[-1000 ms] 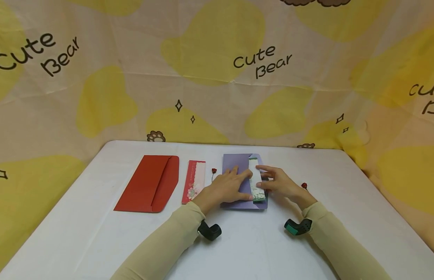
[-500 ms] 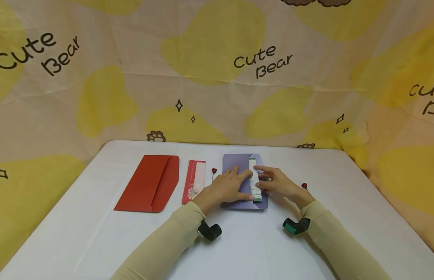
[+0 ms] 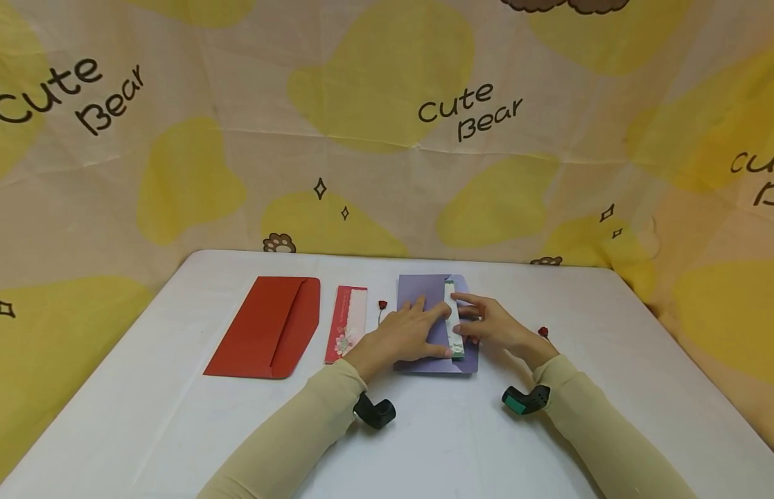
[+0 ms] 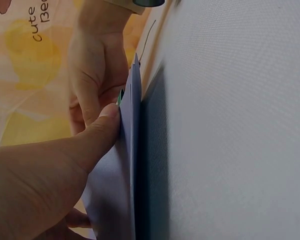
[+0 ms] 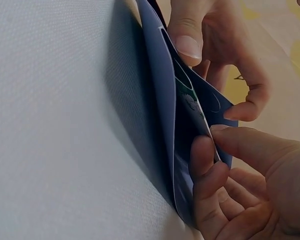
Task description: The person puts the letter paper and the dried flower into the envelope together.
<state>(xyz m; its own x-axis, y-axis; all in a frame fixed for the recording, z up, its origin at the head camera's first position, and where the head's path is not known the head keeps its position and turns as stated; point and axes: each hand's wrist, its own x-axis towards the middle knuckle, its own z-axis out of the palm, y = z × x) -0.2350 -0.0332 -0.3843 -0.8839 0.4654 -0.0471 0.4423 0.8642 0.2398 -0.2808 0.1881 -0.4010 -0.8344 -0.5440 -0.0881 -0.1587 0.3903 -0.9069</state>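
Observation:
A purple envelope [image 3: 418, 285] lies at the middle of the table. A white card with green edges [image 3: 455, 336] sticks partly out of its right-hand opening, the rest hidden inside. My left hand [image 3: 405, 333] rests spread on the envelope, its thumb near the opening's lower end. With thumb and fingers my right hand [image 3: 495, 324] pinches the card's outer edge, which shows closely in the right wrist view as a thin card [image 5: 197, 112] between the fingertips. The envelope's mouth gapes around it there. In the left wrist view the left thumb [image 4: 102, 132] presses the envelope.
A red envelope [image 3: 256, 333] lies at the left, its flap towards the right. Beside it is a pink-red card with flowers [image 3: 344, 322]. One small red rose [image 3: 382, 304] lies left of the purple envelope, and another rose [image 3: 543, 331] shows behind the right wrist.
The card has slid leftward, further into the purple envelope, so a narrower strip shows. My right hand has moved slightly left with it; the left hand has stayed in place.

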